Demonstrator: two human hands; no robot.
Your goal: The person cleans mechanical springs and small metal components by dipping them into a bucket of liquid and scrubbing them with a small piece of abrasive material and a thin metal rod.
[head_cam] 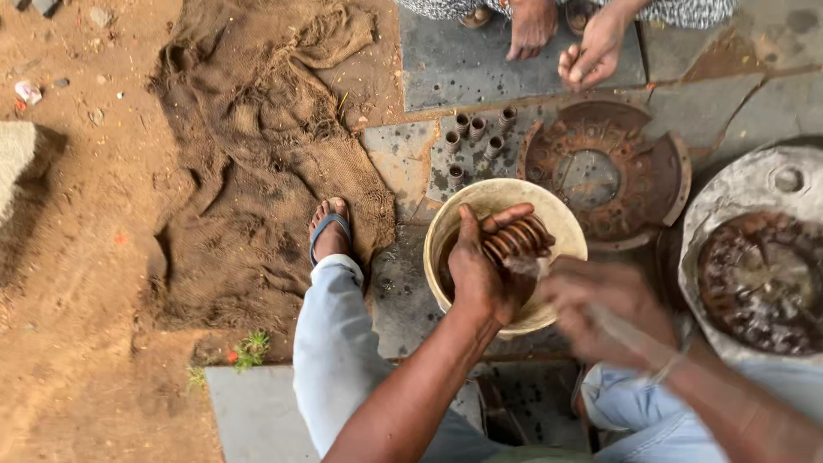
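Sacking (257,146): coarse brown burlap, rumpled, spread over reddish dirt at the left, its right edge lapping the grey stone slabs.
Foot (328,230): the person's own, in a blue-strapped sandal, on the sacking's near right edge, above a pale trouser leg.
Small tubes (476,137): short dark metal cylinders standing upright in a loose cluster on the slab, just beyond the bucket.
Bucket (446,225): round, cream plastic, stained, with dark liquid inside – it sits between the person's knees.
Left hand (482,266): closed around the coil spring, fingers curled over its far side, held over the bucket's mouth.
Coil spring (517,238): rusty brown, ribbed, wet-looking, lying across the left hand's grip, above the bucket's middle.
Right hand (604,304): blurred, just right of the spring at the bucket's near rim; cannot tell what it grips.
Round plate (604,171): rusted metal disc with notched rim – flat on the slab, right of the bucket.
Pan (759,257): grey, dented, holding another rusty round part, at the far right.
Other person's hands (591,47): resting low at the far edge.
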